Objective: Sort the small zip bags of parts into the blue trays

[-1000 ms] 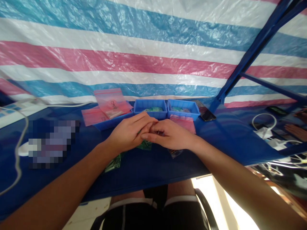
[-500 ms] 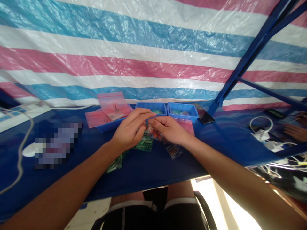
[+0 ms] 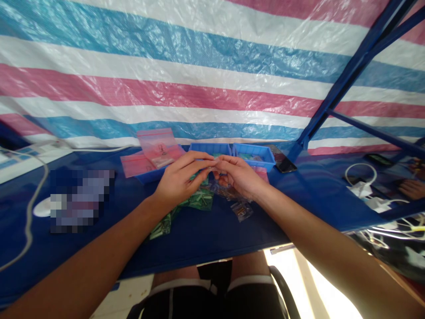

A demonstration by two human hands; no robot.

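My left hand [image 3: 181, 173] and my right hand [image 3: 236, 175] meet fingertip to fingertip over the desk. Both are closed in a pinch; what lies between the fingertips is too small and hidden to make out. Under my left hand are green plastic bags [image 3: 201, 199] with small parts inside, and another green bag [image 3: 162, 227] rests nearer the desk's front edge. Clear bags [image 3: 229, 193] lie just below my right hand, partly covered by it. A small clear bag [image 3: 241, 211] with brownish parts is closer to me.
Pink zip bags [image 3: 161, 148] lie over a blue bin at the left. Two more blue bins [image 3: 254, 155] stand along the back, beside a phone [image 3: 283, 160]. White cables [image 3: 28, 221] cross the desk [image 3: 206, 243] at left. Another person's hand [image 3: 411, 188] shows at far right.
My fingertips have come together slightly higher, and my right fingers have straightened somewhat. The clear plastic that showed between my hands now shows lower, beneath the right hand.
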